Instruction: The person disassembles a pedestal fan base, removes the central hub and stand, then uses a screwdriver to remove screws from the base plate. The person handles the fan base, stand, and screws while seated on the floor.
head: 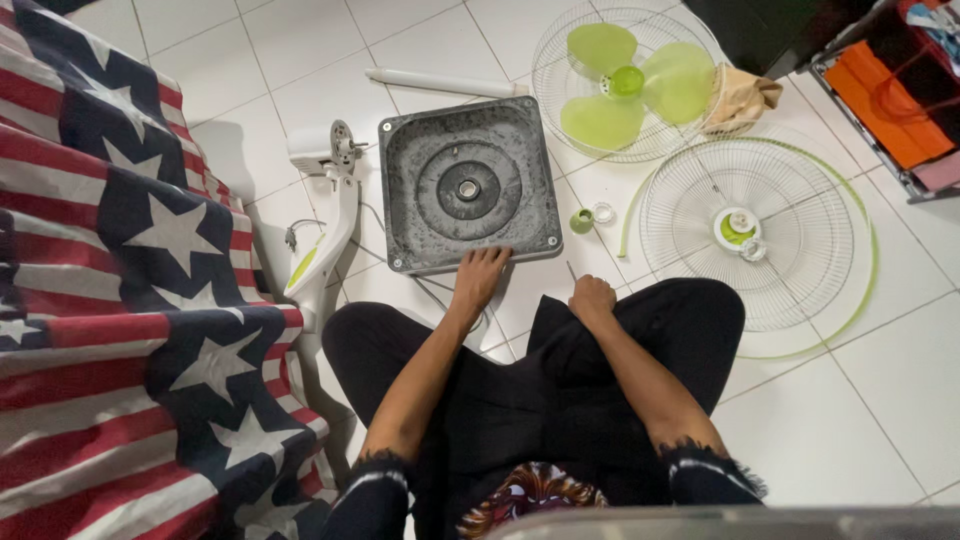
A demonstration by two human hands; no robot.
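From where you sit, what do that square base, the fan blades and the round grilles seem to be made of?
Square base: probably grey moulded plastic, dull and dusty, with screws at its corners. Fan blades: glossy, translucent green plastic. Round grilles: thin pale wire, likely coated metal; one carries a green rim.

The white tiled floor (860, 420) carries a grey square fan base (468, 186) touching the left hand (480, 276). Beyond it lies a white pole (445, 83); a wire grille (762, 235) lies beside the right hand (592, 297).
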